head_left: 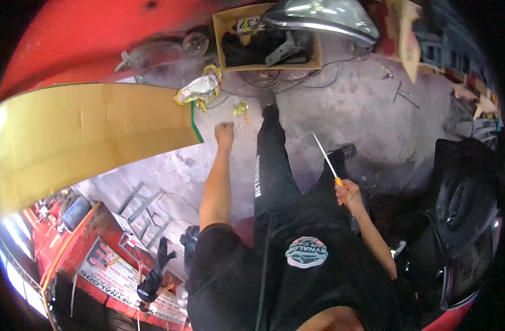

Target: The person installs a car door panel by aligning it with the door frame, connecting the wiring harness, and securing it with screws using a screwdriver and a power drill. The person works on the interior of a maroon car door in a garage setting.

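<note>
My right hand (349, 194) is closed around the handle of a screwdriver (328, 157). Its handle is orange-yellow, and the long pale shaft points forward and to the left over the floor. My left arm reaches ahead, and my left hand (225, 132) is curled into a fist. Nothing sticks out of that fist. Closest to it are a crumpled clear and yellow wrapping (200, 89) and a small yellow-green scrap (241, 109) on the floor, both apart from the hand.
A cardboard box (272, 69) of black parts stands ahead, beside a car headlight (324, 19). A large cardboard sheet (98, 129) spans the left, under a red car panel (87, 38). Cables lie near the box. A stepladder (145, 212) and another person (153, 276) are lower left; black car parts (456, 204) right.
</note>
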`<move>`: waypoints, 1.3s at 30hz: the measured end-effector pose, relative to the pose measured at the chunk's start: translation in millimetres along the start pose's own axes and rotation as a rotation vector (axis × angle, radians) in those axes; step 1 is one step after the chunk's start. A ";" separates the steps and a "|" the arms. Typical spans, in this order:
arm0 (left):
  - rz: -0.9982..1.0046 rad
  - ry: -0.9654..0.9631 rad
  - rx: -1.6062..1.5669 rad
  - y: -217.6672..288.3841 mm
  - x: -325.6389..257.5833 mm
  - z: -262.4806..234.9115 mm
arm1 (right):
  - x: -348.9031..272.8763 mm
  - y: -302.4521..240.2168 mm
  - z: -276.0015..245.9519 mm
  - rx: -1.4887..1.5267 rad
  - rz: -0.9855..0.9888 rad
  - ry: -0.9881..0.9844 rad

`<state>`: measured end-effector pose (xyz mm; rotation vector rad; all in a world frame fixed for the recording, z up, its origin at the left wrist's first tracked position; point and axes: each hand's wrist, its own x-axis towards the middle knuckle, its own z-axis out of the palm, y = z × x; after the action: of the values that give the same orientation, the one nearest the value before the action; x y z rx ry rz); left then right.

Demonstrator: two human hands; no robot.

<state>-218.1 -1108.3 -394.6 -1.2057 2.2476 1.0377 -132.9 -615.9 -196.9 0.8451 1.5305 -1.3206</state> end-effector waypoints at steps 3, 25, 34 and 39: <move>0.039 0.066 -0.031 22.4 109.6 -10.6 | 29.7 -23.6 67.7 -0.128 0.043 -0.074; 0.614 0.192 0.978 90.4 479.2 -24.2 | 142.0 -70.9 140.3 0.045 0.400 0.162; 0.542 0.247 0.732 85.8 468.1 -22.9 | 153.3 -112.7 157.3 0.096 0.285 0.126; 0.230 0.208 -0.376 43.6 371.4 -2.2 | 122.9 -123.9 151.6 -0.040 0.259 0.162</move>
<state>-461.0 -1297.0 -607.3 -1.2698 2.4693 1.5432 -258.5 -795.9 -269.4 1.1060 1.5070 -1.0517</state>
